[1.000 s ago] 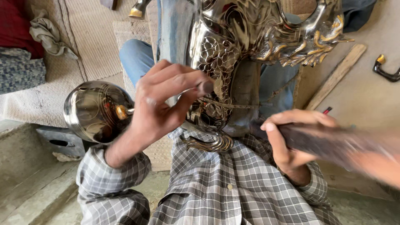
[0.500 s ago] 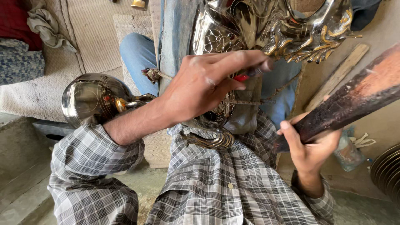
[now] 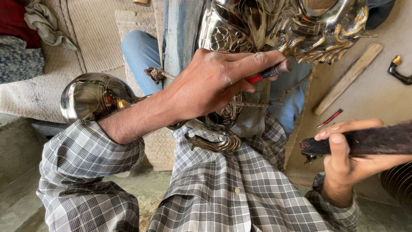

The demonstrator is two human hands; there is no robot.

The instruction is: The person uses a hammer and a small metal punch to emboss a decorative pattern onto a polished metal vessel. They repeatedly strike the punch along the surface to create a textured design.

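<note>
Ornate polished metal piece [image 3: 274, 30] is leaning against the wearer's lap, running from the top edge of view down toward the checked shirt [image 3: 240, 193]; long axis roughly vertical in frame. Judged heavy, rigid, slick where polished; best gripped at the embossed rims.

Left hand [image 3: 214, 86] is pinching a small chisel-like tool [image 3: 270, 72], red band showing, tip pointing right and slightly up against the metal.

Right hand [image 3: 347, 159] is wrapping thumb and fingers round a dark wooden mallet [image 3: 365, 141], lying almost horizontal, at the right edge.
</note>
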